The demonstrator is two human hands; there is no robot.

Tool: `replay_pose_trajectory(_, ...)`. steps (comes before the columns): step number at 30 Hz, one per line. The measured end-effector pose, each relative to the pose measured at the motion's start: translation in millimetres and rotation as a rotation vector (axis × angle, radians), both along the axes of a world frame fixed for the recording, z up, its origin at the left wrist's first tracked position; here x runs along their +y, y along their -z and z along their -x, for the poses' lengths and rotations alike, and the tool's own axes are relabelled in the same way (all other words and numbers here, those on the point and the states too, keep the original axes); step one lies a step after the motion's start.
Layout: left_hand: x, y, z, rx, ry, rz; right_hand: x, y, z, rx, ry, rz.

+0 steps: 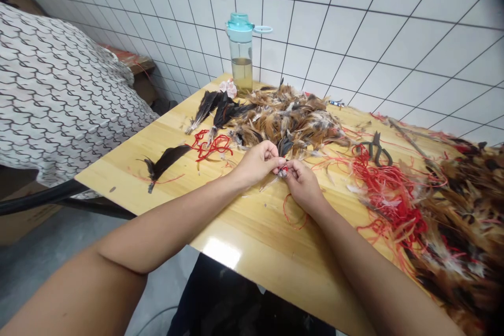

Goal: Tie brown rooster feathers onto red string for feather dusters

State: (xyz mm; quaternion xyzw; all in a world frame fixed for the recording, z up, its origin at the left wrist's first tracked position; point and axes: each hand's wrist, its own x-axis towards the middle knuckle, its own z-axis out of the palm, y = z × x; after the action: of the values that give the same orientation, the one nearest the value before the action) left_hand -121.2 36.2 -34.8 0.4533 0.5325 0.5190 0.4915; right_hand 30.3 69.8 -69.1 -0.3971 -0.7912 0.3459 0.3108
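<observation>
Above the front middle of the table, my left hand (260,161) and my right hand (304,182) meet fingertip to fingertip. Both are closed in a pinch around a small feather bundle (284,147), its dark tips pointing away and its pale quill ends toward me. Red string (293,216) shows at the bundle's base and loops onto the table below my right hand. My fingers partly hide where string and quills meet. Just beyond my hands lies a heap of brown feathers (281,115).
On the wooden table (252,236) stand a water bottle (241,58), dark feather bundles (220,110) and a black feather bundle (167,163). To the right lie black scissors (375,149), tangled red string (394,194) and a large feather pile (464,220). A tiled wall (315,21) borders the back.
</observation>
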Motion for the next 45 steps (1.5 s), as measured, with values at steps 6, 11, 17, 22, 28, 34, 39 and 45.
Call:
replay_pose_trajectory(6, -3, -7.5, 3, 0.101, 0.121, 0.03, 2, 0.9, -1, 0.075, -0.021, 0.119)
replay_pose_trajectory(11, -6, -7.6, 4, 0.156, 0.168, 0.047, 2, -0.3, -1, -0.007, 0.004, 0.063)
replay_pose_trajectory(17, -6, 2.8, 5, 0.312, 0.206, 0.003, -7, 0.5, 2, -0.266, 0.028, -0.177)
replay_pose_trajectory(22, -9, 0.5, 2, 0.541, 0.174, -0.096, -11, 0.0, 3, -0.331, 0.062, -0.229)
replay_pose_trajectory(28, -10, -2.8, 2, 0.641, 0.164, -0.138, -13, -1.6, 4, -0.343, 0.101, -0.247)
replay_pose_trajectory(34, -2, 3.2, 6, 0.321, 0.191, -0.008, -11, -2.6, 1, -0.181, 0.077, -0.184)
replay_pose_trajectory(39, 0, -0.2, 6, 0.06, 0.195, 0.042, -6, 0.7, -2, -0.043, 0.086, -0.108)
replay_pose_trajectory(45, 1, -0.5, 7, -0.091, 0.193, 0.04, -5, 1.2, -3, -0.003, 0.099, -0.122)
